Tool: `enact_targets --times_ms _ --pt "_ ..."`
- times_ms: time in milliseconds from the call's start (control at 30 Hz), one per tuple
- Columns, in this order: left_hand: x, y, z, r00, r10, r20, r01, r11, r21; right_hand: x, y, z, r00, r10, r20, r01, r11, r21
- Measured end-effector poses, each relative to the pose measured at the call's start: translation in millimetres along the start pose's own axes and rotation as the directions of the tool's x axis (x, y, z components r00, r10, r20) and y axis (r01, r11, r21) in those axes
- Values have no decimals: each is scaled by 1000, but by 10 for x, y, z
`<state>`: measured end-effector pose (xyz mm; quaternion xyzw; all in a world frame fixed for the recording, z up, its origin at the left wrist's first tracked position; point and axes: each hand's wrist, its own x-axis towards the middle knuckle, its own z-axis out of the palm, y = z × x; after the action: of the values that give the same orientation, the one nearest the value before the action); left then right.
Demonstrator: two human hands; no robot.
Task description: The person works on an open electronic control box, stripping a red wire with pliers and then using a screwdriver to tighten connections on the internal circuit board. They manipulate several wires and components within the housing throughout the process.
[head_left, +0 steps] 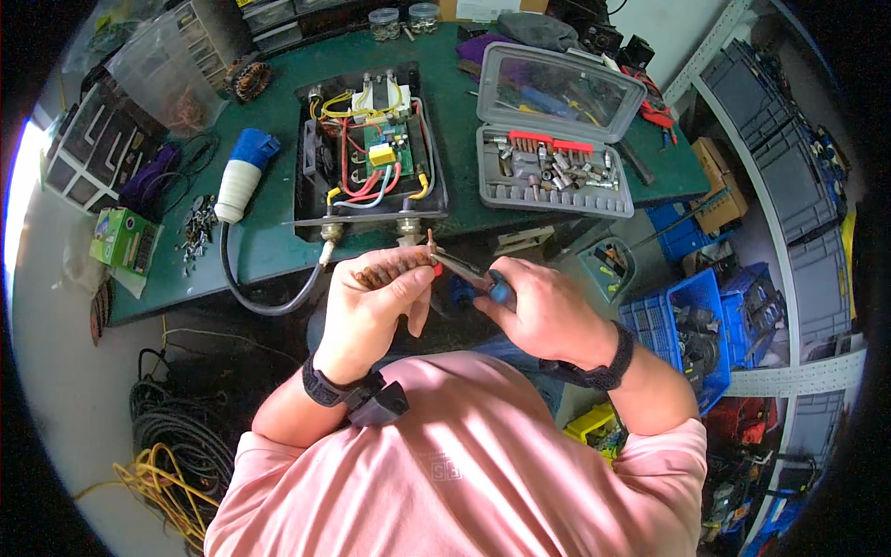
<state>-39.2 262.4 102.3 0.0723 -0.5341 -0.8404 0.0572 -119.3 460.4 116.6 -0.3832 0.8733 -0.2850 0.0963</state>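
Note:
My left hand [367, 311] holds a brown, coiled copper piece [383, 273] with a thin end pointing up. My right hand [548, 316] grips a metal tool with blue handles [501, 288], apparently pliers, its jaws at the upper end of the coil; a small red piece shows just below. Just beyond my hands, an open black metal case [306, 186] on the green bench holds a circuit board [394, 139], yellow, red and blue wires and two front fittings. A blue-and-white plug [243, 176] on a black cable lies left of it.
An open grey socket case [557, 200] sits right on the bench [162, 297]. Small screws [197, 232], a green box [121, 241] and organizers [83, 158] are at left. Blue crates [691, 311] and shelving [784, 241] stand at right; coiled cables [176, 436] lie lower left.

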Motion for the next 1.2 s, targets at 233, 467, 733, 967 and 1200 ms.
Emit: enact_targets --times_ms 233,467,733,967,1200 --pt "44 -1 -32 999 32 13 -33 995 99 -1 29 -13 999 2 -32 -1 999 43" --pt "95 -5 -109 980 190 56 -169 950 -262 31 23 -140 999 35 -27 -36 999 -35" --pt "63 -51 -162 989 -4 147 23 991 -131 39 144 -4 994 -68 -91 45 970 -238" --pt "56 91 -155 985 -24 170 -10 981 193 19 106 -107 994 -102 -42 82 937 -339" --pt "61 56 -112 988 0 157 -46 954 295 36 -11 -214 990 -141 -26 101 818 -567"
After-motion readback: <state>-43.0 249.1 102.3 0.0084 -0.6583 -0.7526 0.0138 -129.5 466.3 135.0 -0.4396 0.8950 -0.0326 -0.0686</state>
